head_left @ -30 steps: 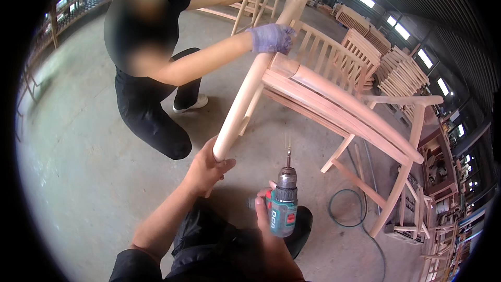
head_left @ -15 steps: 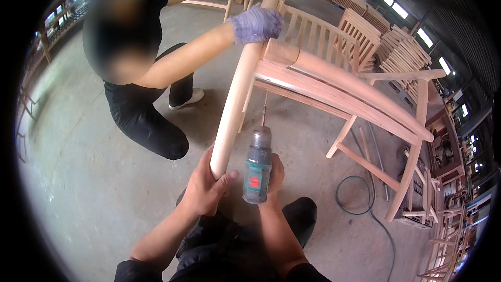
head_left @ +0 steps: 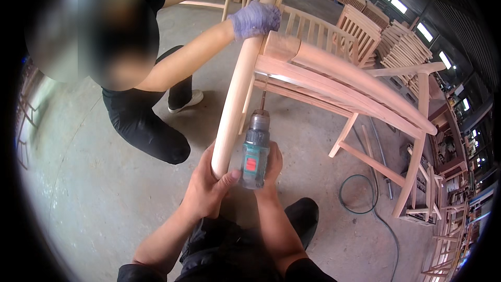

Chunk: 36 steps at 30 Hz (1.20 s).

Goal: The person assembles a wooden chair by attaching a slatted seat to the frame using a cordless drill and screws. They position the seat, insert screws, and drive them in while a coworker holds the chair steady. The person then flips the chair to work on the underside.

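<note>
My left hand (head_left: pixel 204 188) grips the near end of a round wooden post (head_left: pixel 234 109), part of a pale wooden bench frame (head_left: pixel 360 86). In my right hand (head_left: pixel 272 164) is a teal and grey cordless drill (head_left: pixel 255 151) with a red patch, its handle hidden beneath the body. The drill's long bit points away from me and reaches the underside of the frame's rail (head_left: pixel 308 94); whether the tip is inside the wood I cannot tell. A co-worker's purple-gloved hand (head_left: pixel 254 20) clasps the post farther up, where the curved rail meets it.
The co-worker (head_left: pixel 141 120) crouches at the left, close to the post. A green hose (head_left: pixel 360 211) loops over the concrete floor on the right, near some loose rods (head_left: pixel 383 162). Slatted panels (head_left: pixel 357 28) and stacked wooden parts (head_left: pixel 404 47) stand at the back right.
The drill and my right hand have moved slightly forward, bringing the bit closer under the rail. My left hand and the gloved hand keep their holds on the post.
</note>
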{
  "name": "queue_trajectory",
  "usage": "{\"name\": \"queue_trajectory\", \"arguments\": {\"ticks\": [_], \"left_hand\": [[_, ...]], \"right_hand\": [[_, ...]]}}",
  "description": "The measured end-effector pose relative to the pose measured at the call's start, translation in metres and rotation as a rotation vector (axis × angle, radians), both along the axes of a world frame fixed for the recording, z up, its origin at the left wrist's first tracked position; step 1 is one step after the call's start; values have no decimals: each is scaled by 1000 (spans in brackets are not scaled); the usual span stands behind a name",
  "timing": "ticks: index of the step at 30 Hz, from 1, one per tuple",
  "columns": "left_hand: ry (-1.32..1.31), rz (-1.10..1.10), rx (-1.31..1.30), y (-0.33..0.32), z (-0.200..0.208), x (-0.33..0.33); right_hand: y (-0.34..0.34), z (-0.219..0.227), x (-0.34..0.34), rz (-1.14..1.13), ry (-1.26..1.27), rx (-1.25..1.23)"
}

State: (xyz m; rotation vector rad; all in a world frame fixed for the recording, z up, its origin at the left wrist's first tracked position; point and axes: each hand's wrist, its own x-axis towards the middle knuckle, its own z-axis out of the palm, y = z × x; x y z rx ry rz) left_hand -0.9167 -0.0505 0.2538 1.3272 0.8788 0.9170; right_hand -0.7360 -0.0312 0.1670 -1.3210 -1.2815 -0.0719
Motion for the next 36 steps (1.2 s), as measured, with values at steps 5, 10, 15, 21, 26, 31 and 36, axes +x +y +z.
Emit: {"name": "queue_trajectory", "arguments": {"ticks": [5,10,15,21,26,31,36], "left_hand": [[-1,-34,-16,4,1,-4],[-38,-62,30,10,-14,-8],[-72,-143,87,17,-20,-11],[-138,-191,219,23,-34,-9],[-105,-184,292,22,-39,-9],[-147,-168,133,15,-24,-13],[-130,-139,44,8,-1,-14]], "right_hand": [[10,-1,-2,-83,7,-36],[18,2,-1,-194,-84,-72],[15,8,4,-319,-264,-53],[11,34,23,-370,-536,-1],[0,39,15,-415,-487,-49],[-6,46,-5,-330,-374,-39],[-8,40,-10,-341,-338,-8]]}}
